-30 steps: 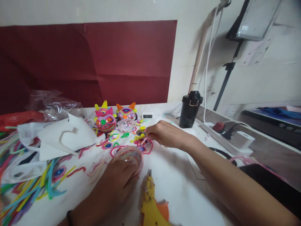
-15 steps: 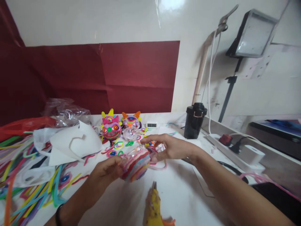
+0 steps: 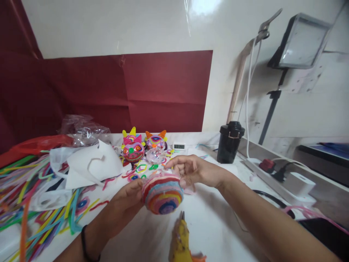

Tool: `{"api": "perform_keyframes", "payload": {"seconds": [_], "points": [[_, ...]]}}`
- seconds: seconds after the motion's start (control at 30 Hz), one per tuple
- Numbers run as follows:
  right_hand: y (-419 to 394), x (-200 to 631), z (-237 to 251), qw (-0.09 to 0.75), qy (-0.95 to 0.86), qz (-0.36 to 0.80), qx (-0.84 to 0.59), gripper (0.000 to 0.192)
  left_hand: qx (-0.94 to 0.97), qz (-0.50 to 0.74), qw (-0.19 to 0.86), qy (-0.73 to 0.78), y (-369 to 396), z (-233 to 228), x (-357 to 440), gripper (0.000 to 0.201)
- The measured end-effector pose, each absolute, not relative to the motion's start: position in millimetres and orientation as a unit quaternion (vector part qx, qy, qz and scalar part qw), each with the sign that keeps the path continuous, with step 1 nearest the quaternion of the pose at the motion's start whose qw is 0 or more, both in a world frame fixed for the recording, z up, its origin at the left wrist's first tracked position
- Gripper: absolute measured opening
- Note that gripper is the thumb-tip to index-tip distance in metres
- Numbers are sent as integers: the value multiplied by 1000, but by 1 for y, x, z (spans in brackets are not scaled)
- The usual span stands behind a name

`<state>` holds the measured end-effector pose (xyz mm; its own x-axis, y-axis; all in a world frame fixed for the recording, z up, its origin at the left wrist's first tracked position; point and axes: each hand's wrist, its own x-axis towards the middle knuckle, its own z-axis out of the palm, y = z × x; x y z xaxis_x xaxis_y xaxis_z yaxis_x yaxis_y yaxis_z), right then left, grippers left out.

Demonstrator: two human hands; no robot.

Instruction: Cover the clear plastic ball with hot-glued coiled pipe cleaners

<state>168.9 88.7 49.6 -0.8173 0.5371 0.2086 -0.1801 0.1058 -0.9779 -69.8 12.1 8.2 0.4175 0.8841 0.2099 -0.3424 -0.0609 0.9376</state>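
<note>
A round ball wrapped in rings of coloured pipe cleaner [image 3: 164, 194] is held up over the table, its dark blue centre facing me. My left hand [image 3: 130, 196] grips its left side between thumb and fingers. On the upper right, my right hand [image 3: 192, 171] closes on it with thumb and bent fingers; part of the ball's top is hidden there. Just below the ball lies a yellow glue gun [image 3: 181, 236] with its dark nozzle pointing away from me. Behind the hands stand finished-looking animal-face balls, a pink one [image 3: 133, 152] and one with orange ears [image 3: 156, 140].
Many loose pipe cleaners [image 3: 51, 225] cover the left side, beside cut white paper [image 3: 92, 165] and a clear plastic bag [image 3: 84, 129]. A small digital clock [image 3: 179, 146], a black cup [image 3: 231, 142] and a power strip [image 3: 283, 189] stand farther back and right.
The ball has been turned so that its ringed end and blue centre now face me. Both hands stay on it. The camera view has shifted slightly left.
</note>
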Motion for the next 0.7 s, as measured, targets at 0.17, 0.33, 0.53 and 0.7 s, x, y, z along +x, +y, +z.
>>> {"api": "perform_keyframes", "payload": {"seconds": [0.17, 0.33, 0.53, 0.7], "points": [[87, 163, 49, 295, -634, 701, -139, 51, 498, 521, 653, 234, 14, 2, -70, 27], [84, 151, 40, 287, -610, 724, -147, 57, 501, 513, 647, 260, 11, 6, -63, 30], [84, 144, 37, 297, -581, 739, -167, 54, 451, 510, 686, 256, 7, 9, -60, 26], [89, 145, 35, 299, -562, 752, -173, 40, 376, 582, 675, 253, 13, 8, -68, 29]]}}
